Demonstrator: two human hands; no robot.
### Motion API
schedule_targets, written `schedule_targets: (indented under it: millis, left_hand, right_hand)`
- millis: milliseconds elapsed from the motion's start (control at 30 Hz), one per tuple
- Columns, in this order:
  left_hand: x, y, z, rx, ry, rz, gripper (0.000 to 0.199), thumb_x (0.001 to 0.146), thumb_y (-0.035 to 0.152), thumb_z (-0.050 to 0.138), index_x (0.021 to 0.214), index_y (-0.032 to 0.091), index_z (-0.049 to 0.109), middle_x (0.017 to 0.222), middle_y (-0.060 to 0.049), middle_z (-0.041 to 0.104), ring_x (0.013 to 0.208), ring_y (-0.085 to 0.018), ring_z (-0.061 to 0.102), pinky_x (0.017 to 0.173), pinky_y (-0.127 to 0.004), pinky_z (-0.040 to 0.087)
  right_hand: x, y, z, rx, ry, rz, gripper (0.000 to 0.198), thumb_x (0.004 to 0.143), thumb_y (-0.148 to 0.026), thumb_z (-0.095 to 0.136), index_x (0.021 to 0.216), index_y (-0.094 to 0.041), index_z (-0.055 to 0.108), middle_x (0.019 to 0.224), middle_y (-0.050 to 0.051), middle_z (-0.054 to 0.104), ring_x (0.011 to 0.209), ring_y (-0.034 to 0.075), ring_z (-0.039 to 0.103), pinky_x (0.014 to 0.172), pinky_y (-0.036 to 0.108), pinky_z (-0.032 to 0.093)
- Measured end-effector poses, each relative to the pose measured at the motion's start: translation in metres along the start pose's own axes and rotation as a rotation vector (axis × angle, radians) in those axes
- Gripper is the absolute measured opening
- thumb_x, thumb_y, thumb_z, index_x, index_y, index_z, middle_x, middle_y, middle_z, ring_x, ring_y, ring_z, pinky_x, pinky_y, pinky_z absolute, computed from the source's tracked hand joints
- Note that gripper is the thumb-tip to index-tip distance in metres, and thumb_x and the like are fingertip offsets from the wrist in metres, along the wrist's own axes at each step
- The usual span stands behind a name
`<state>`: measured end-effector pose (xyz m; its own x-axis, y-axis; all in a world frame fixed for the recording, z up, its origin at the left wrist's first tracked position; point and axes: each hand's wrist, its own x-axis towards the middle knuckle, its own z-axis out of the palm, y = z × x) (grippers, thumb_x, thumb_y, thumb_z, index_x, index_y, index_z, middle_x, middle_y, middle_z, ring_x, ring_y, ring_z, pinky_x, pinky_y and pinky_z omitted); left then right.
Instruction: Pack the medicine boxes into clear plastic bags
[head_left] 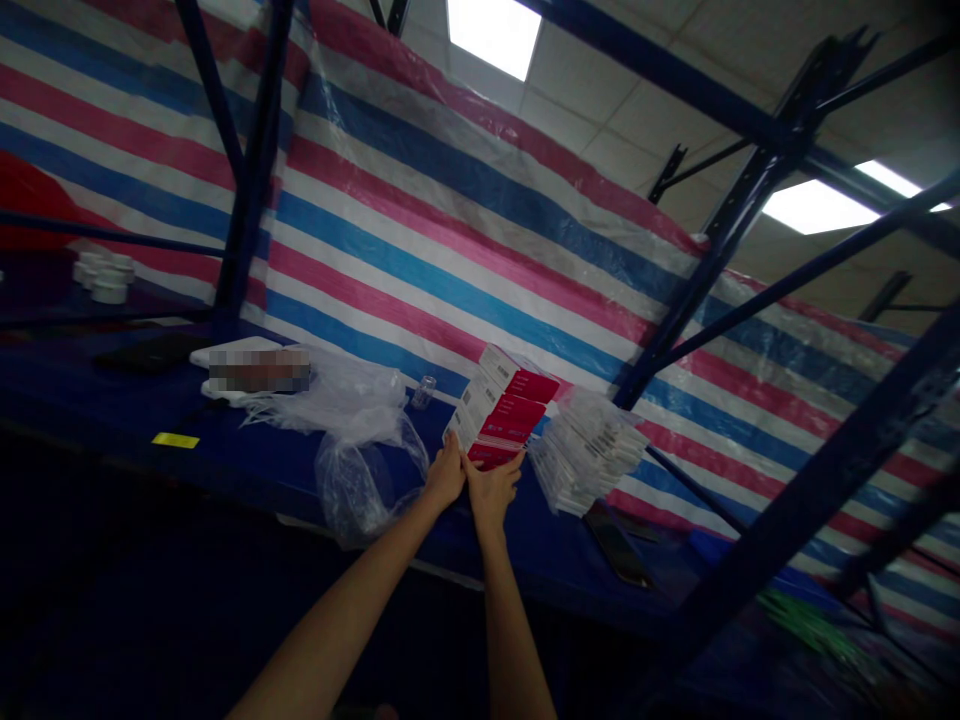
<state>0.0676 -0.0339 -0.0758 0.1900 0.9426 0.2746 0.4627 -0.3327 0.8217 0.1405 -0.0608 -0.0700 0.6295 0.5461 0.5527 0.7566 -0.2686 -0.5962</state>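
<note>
Clamping low, left hand (448,472) and right hand (492,492) have the stacked red-and-white boxes (499,408) at the blue shelf (255,452), clear plastic bags (360,400) to the left, wrapped white packs (589,450) to the right!

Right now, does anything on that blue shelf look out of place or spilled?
I see no spill. The clear plastic bag left of the left hand looks untidy, though: it sprawls crumpled to the front edge of the blue shelf.
</note>
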Motion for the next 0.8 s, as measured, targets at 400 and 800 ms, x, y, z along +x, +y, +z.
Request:
schedule_targets:
  millis: [400, 800]
  left_hand:
    - [0.0047, -0.0031, 0.0008, 0.054, -0.023, -0.001, 0.079, 0.082, 0.04, 0.046, 0.139, 0.004, 0.006, 0.125, -0.019, 0.05, 0.116, -0.027, 0.045, 0.087, -0.03, 0.037]
    - [0.0061, -0.0053, 0.0011, 0.1, -0.024, 0.001, 0.08, 0.082, 0.045, 0.044, 0.139, 0.004, 0.007, 0.127, -0.021, 0.046, 0.117, -0.029, 0.044, 0.087, -0.032, 0.037]
  right_hand:
    - [-0.0029, 0.0018, -0.0049, -0.029, 0.046, -0.055, 0.116, 0.055, -0.074, 0.053, 0.137, -0.002, 0.016, 0.106, 0.023, 0.05, 0.092, 0.035, 0.054, 0.083, 0.045, 0.038]
    - [-0.001, 0.0073, -0.007, 0.098, -0.036, -0.02, 0.113, 0.056, -0.067, 0.059, 0.138, -0.003, 0.015, 0.116, 0.024, 0.047, 0.101, 0.035, 0.051, 0.089, 0.048, 0.033]
